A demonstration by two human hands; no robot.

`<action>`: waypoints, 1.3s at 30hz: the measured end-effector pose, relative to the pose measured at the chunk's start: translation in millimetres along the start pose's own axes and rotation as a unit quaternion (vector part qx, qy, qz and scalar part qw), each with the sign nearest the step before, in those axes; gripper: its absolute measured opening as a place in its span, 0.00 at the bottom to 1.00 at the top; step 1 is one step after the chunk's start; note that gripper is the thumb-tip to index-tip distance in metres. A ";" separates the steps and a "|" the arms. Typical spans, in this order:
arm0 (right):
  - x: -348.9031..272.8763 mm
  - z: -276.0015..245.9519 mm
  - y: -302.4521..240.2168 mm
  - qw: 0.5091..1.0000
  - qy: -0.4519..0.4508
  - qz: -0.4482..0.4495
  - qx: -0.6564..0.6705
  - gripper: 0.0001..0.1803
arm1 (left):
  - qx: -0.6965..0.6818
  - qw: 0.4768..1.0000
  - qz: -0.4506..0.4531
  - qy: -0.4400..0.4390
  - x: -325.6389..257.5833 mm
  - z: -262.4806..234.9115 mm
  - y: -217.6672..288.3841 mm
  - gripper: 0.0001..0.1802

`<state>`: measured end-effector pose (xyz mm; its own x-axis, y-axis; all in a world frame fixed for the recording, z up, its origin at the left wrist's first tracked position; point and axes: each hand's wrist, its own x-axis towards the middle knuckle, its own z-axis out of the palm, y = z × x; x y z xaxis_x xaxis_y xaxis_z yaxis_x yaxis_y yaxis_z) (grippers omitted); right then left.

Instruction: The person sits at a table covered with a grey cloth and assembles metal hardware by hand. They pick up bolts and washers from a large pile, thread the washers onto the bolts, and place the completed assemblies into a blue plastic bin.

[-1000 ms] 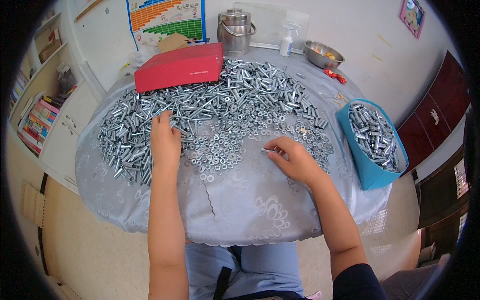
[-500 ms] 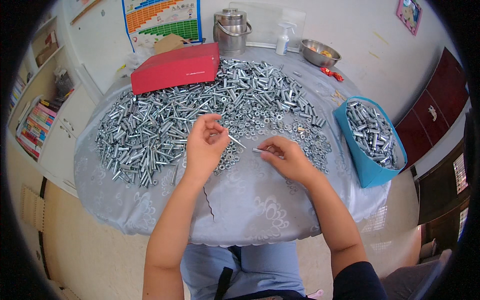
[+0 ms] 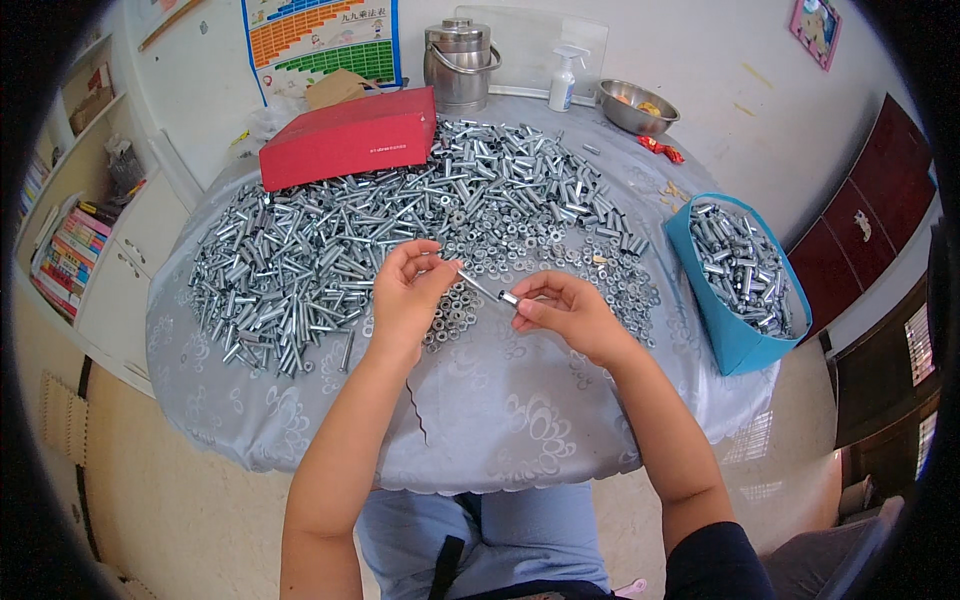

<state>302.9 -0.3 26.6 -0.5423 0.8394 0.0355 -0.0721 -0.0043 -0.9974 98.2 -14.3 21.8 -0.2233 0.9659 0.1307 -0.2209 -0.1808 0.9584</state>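
While the left hand (image 3: 405,303) pinches a slim metal rod (image 3: 478,284) in closed fingers, we see the right hand (image 3: 570,314), its fingers also closed, gripping a short metal sleeve (image 3: 509,299); rod tip and sleeve end meet above the cloth-covered counter (image 3: 470,410), beside loose nuts (image 3: 494,254).

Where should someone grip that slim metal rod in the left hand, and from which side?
Probably its upper-left end, from the left, in a light pinch as the left hand does: the slim metal rod slants down to the right, its lower end toward the metal sleeve.
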 end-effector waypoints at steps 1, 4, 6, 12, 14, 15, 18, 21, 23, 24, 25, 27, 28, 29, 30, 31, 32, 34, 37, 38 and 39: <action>-0.1 0.3 -0.1 1.000 -0.003 0.003 0.006 0.13 | -0.017 1.000 -0.010 0.004 0.0 -0.5 0.2 0.16; -0.3 0.1 0.7 0.999 -0.004 0.021 0.030 0.13 | -0.021 1.000 -0.008 -0.001 1.3 -2.6 -0.7 0.15; -0.8 0.2 0.1 0.999 0.003 0.038 0.034 0.13 | -0.026 1.000 -0.015 0.005 0.8 -1.2 0.3 0.15; -2.0 1.7 -2.0 0.997 -0.006 0.067 0.028 0.12 | 0.008 1.000 -0.001 0.001 0.2 0.3 0.8 0.14; -1.9 4.3 -4.2 0.996 -0.010 0.082 0.020 0.12 | 0.023 1.000 0.011 0.001 -1.2 0.8 -0.4 0.15; -2.4 4.6 -4.5 0.996 -0.006 0.083 0.029 0.12 | 0.020 1.000 0.013 0.002 -1.1 1.5 -1.3 0.15; -3.3 5.0 -4.1 0.995 0.018 0.082 0.049 0.12 | 0.012 1.000 0.007 0.000 -0.4 1.7 -1.2 0.16; -1.7 3.3 -3.3 0.994 0.063 0.078 0.049 0.12 | 0.022 1.000 -0.003 -0.014 -1.2 3.3 2.1 0.17; -0.2 1.7 -2.9 0.992 0.085 0.076 0.046 0.12 | 0.013 0.999 -0.007 -0.039 -1.6 5.8 -0.5 0.18; -0.5 1.9 -2.9 0.992 0.085 0.073 0.051 0.12 | -0.002 0.998 -0.006 -0.056 -3.3 7.0 -3.1 0.18; -0.6 1.3 -1.8 0.992 0.085 0.070 0.056 0.12 | -0.017 0.997 -0.005 -0.074 -4.6 7.4 -4.0 0.18; -0.3 0.2 -0.7 0.992 0.089 0.064 0.068 0.11 | -0.019 0.997 -0.008 -0.077 -4.8 7.5 -2.1 0.20; 0.7 -0.7 -0.5 0.991 0.094 0.061 0.074 0.11 | -0.020 0.997 -0.010 -0.079 -4.5 7.7 -2.1 0.20; 1.3 -1.4 -0.5 0.990 0.099 0.057 0.080 0.11 | -0.022 0.996 -0.011 -0.084 -4.2 7.1 -2.9 0.21; 1.4 -1.8 -1.4 0.989 0.110 0.051 0.081 0.11 | -0.024 0.996 -0.011 -0.089 -3.4 6.1 -3.9 0.21; 1.2 -2.2 -2.5 0.988 0.121 0.045 0.082 0.12 | -0.026 0.995 -0.012 -0.094 -3.1 5.4 -4.4 0.22; 0.9 -2.7 -3.4 0.987 0.131 0.038 0.083 0.12 | -0.017 0.995 -0.017 -0.098 -3.8 6.0 -3.5 0.22; 2.7 -7.8 1.1 0.985 0.151 0.018 0.087 0.13 | 0.002 0.994 -0.026 -0.108 -5.7 8.7 -0.4 0.22; 2.5 -4.5 -0.7 0.982 0.176 -0.013 0.068 0.13 | 0.026 0.991 -0.044 -0.124 -5.6 8.9 -4.7 0.23; 2.3 -2.1 -1.6 0.981 0.183 -0.024 0.058 0.13 | 0.020 0.990 -0.046 -0.133 -6.8 9.6 -4.8 0.23; 2.4 -1.0 -0.1 0.984 0.170 -0.024 0.056 0.12 | 0.014 0.988 -0.048 -0.143 -8.7 10.9 -4.6 0.23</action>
<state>302.5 2.2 26.7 -0.2256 0.9734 0.0401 -0.1919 -0.0040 -0.9814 111.6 -19.8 19.1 0.0752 0.9921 0.1007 -0.1999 -0.0839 0.9762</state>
